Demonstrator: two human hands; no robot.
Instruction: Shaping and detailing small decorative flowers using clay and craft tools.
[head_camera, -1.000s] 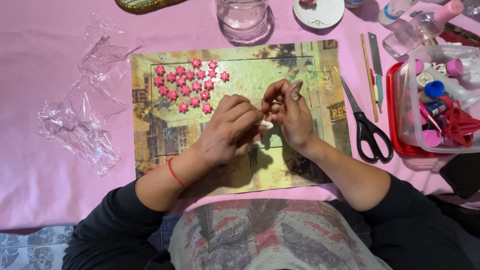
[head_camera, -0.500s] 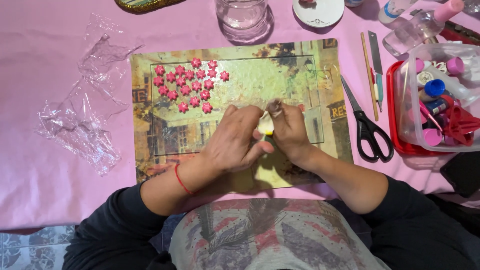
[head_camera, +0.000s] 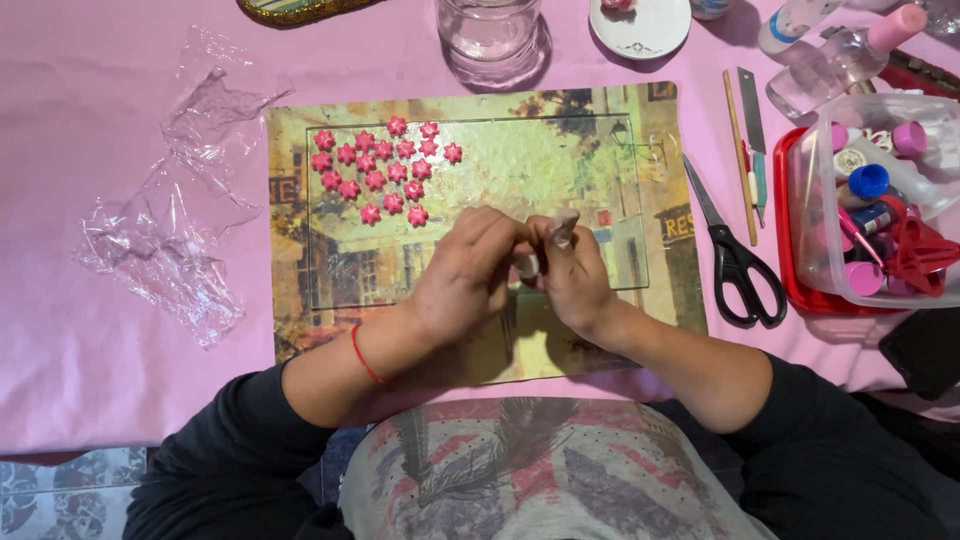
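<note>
Pink flowers (head_camera: 385, 170) lie just beyond both hands; scissors (head_camera: 735, 250) nearby.

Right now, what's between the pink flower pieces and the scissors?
In the head view, between the pink flower pieces and the scissors lies only bare printed mat under a clear sheet.

Black scissors (head_camera: 735, 255) right of mat; crumpled clear plastic (head_camera: 165, 235) left; glass jar (head_camera: 490, 30) above.
</note>
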